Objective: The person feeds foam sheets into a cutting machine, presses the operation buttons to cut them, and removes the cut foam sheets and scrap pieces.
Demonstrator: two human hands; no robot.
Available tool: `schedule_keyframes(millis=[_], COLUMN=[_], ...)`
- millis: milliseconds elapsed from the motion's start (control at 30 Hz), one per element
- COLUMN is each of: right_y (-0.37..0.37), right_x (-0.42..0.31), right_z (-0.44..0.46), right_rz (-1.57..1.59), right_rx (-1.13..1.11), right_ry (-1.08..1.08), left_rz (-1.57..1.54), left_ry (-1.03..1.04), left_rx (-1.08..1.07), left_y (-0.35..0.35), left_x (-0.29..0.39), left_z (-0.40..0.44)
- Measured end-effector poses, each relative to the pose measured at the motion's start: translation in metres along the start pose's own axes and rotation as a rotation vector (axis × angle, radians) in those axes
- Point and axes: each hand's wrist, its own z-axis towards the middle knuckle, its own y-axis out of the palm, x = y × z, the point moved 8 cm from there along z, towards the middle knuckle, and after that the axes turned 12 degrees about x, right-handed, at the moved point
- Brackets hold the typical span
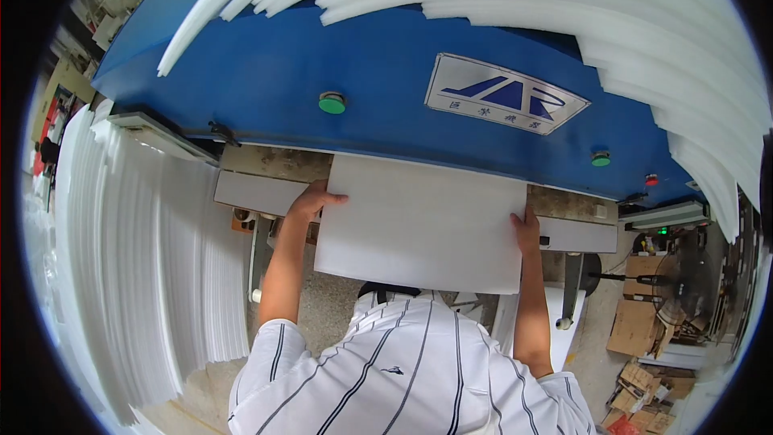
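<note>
Left grip and right grip clamp a white sheet over a ledge (cardboard on the floor).

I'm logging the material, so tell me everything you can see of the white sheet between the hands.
The sheet is plain white, smooth and roughly rectangular, with no visible print or tear. It may be foam or paper, in one layer or several: I cannot tell. It lies fairly flat, its far edge along the foot of the machine, its near edge jutting past the bench toward the shirt. The left hand holds its left edge, the right hand its right.
</note>
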Motion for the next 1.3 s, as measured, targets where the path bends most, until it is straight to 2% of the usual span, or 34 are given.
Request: schedule_keyframes(millis=[67,167,367,467,567,667,733,800,867,967,1100,1167,1200,1267,1300], right_y=[0.001,0.01,0.018,0.015,0.018,0.014,0.018,0.021,0.019,0.028,0.042,0.049,0.05,0.051,0.05], right_x=[0.003,0.012,0.044,0.03,0.012,-0.006,0.03,0.033,0.034,0.031,0.044,0.054,0.063,0.079,0.067], right_z=[-0.001,0.0,0.005,0.003,0.016,0.027,0.046,0.049,0.05,0.058,0.077,0.085,0.095,0.111,0.103], right_rz=[-0.012,0.193,0.093,0.204,0.035,-0.288,-0.29,-0.171,0.07,0.269,0.482,0.587,0.647,0.767,0.857], right_rx=[0.001,-0.009,-0.035,-0.033,-0.146,-0.121,-0.141,-0.132,-0.093,-0.008,-0.084,-0.125,-0.141,-0.168,-0.154], right_ry=[0.005,0.062,0.02,0.156,-0.032,-0.085,-0.014,0.048,0.101,0.013,0.163,0.244,0.217,0.17,0.249], left_rz=[0.023,0.051,-0.147,-0.206,-0.222,-0.246,-0.227,-0.226,-0.21,-0.242,-0.299,-0.242,-0.211,-0.255,-0.271], left_ry=[0.032,0.005,0.069,0.068,0.097,0.216,0.283,0.375,0.339,0.304,0.292,0.381,0.421,0.371,0.349], left_rx=[-0.046,-0.007,0.044,0.013,0.059,0.011,0.009,0.071,0.073,0.063,0.071,0.105,0.119,0.123,0.125], left_y=[0.0,0.0,0.004,-0.005,-0.012,-0.001,-0.004,-0.003,-0.002,0.005,0.007,0.001,0.002,0.003,0.003], left_x=[0.003,0.005,0.0,-0.014,-0.009,0.017,0.017,0.023,0.021,0.021,0.019,0.02,0.023,0.025,0.027], left_z=[0.004,0.003,-0.008,0.017,0.046,0.065,0.082,0.085,0.086,0.09,0.098,0.106,0.106,0.101,0.098])
